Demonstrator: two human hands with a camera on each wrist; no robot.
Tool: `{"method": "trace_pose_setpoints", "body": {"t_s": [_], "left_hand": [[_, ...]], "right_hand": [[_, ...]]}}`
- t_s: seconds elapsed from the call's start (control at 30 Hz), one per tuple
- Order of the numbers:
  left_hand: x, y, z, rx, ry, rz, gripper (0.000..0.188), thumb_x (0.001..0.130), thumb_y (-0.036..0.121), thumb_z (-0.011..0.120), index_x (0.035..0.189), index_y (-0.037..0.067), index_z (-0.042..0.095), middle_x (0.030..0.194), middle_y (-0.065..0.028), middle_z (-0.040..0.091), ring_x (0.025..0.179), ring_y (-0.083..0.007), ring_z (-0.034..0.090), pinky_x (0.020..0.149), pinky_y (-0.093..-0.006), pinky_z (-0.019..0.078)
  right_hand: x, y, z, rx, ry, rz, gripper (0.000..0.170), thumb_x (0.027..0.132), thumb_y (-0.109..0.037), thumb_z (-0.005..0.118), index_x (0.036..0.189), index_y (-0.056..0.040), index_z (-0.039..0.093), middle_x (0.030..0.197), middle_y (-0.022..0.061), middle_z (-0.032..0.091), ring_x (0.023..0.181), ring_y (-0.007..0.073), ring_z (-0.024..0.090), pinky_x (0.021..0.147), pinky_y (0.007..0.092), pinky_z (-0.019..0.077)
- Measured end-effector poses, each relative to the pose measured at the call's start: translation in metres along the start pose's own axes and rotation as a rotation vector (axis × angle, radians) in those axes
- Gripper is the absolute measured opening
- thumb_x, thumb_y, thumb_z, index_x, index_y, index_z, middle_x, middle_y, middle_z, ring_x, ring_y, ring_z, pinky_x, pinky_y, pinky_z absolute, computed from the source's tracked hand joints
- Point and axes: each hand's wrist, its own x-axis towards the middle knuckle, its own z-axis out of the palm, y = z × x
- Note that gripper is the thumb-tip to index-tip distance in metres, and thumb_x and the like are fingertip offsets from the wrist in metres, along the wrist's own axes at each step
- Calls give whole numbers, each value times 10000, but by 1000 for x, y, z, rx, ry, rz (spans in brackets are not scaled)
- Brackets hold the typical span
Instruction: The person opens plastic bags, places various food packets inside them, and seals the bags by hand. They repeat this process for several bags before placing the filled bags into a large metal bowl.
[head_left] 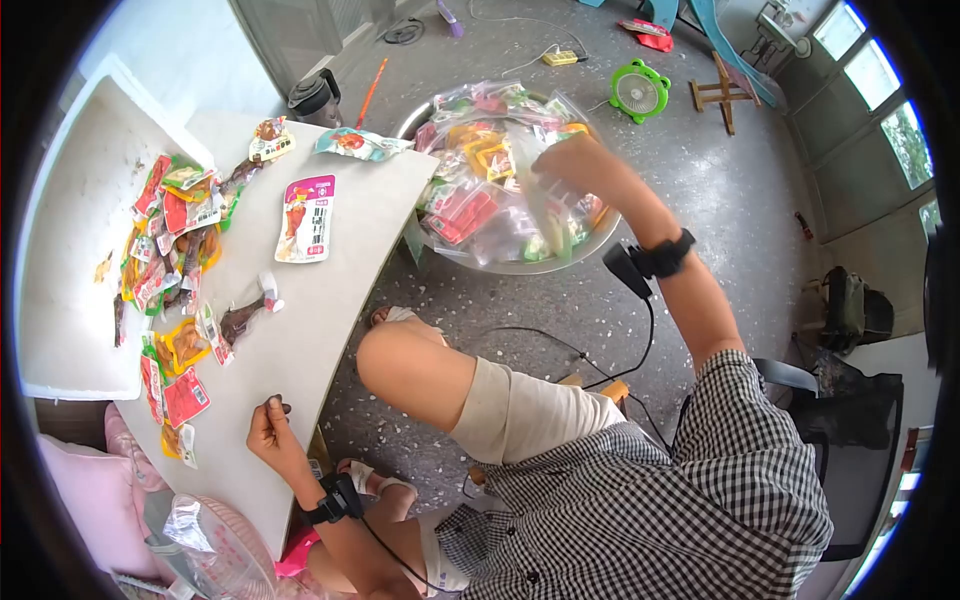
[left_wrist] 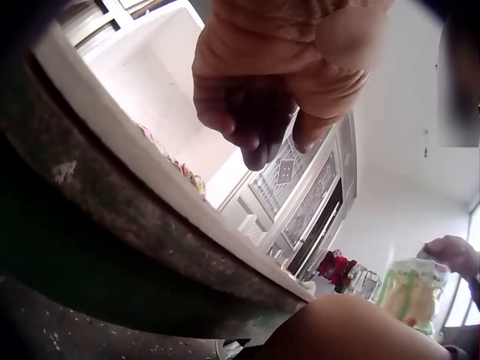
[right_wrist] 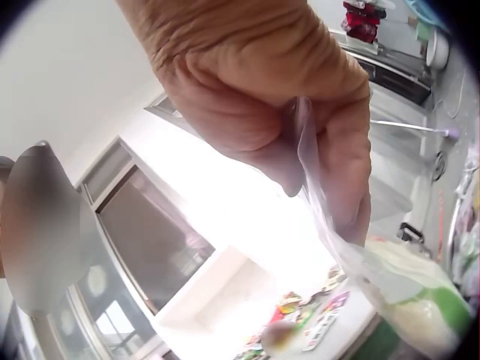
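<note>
Right hand (head_left: 578, 165) pinches a clear bag (head_left: 543, 205) at upper centre; left hand (head_left: 272, 437) curls, grip unclear. Basin (head_left: 592, 241) looks nearly full; packets (head_left: 187, 212) at frame left seemingly remain.

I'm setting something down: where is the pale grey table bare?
The table is bare between the pink-edged white rectangular packet and the left hand, and right of that packet in the head view. Crowded: the mouth of the white foam box, heaped with multicoloured plastic packets.
</note>
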Motion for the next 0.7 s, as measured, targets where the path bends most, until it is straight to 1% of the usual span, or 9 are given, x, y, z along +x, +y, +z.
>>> {"method": "trace_pose_setpoints", "body": {"t_s": [0.13,0.2,0.27,0.37,0.4,0.5,0.57,0.67,0.7], "left_hand": [[1,0,0,12,-32,-43,205,916,137,560,810,-32,604,664,-7,520,620,-64,428,562,-218,343],[4,1,1,36,-55,-39,200,921,140,553,822,-26,605,675,-4,514,629,-63,426,570,-216,340],[5,5,2,68,-87,-17,190,920,127,550,818,-28,591,678,0,495,632,-62,412,569,-215,331],[7,8,3,118,-87,-14,148,886,70,565,801,-50,571,674,-19,492,615,-81,390,539,-231,323],[7,10,4,131,-93,-7,140,882,66,565,805,-50,571,677,-23,495,619,-83,396,544,-232,329],[7,12,3,153,-104,18,119,873,53,564,816,-50,575,690,-34,506,633,-89,415,560,-237,346],[8,14,3,148,-111,30,109,869,49,564,823,-49,580,699,-39,514,644,-93,431,572,-239,358],[8,16,2,139,-126,33,96,861,40,566,829,-48,586,711,-45,527,658,-94,446,588,-237,369],[8,14,1,109,-119,23,90,857,37,569,829,-46,590,708,-43,527,654,-92,446,583,-237,369]], "right_hand": [[120,122,19,124,239,-80,181,774,-149,641,826,24,652,705,93,649,598,196,633,535,318,515],[147,124,26,-107,329,-218,258,742,-168,687,936,-10,623,811,104,647,724,231,635,634,326,509],[168,121,29,-798,393,-425,455,714,-226,726,1119,-72,587,1010,112,646,921,259,622,782,315,494],[216,152,43,-692,512,-469,567,668,-283,778,1126,-28,562,1050,142,625,929,292,617,792,345,491],[234,190,50,-724,680,-700,516,742,-256,725,1126,28,531,1071,162,612,934,308,614,823,392,487],[212,167,68,994,498,276,450,808,-239,632,1111,69,509,1089,176,604,976,325,604,851,425,479],[227,237,79,1126,391,398,366,835,-244,557,1087,21,562,1111,142,607,989,311,610,845,410,487],[213,303,92,450,255,193,282,833,-276,566,1026,-85,647,1096,103,632,950,298,630,800,387,508],[185,274,90,552,257,252,274,839,-269,577,1023,-77,646,1059,105,646,928,283,639,774,376,520]]}}
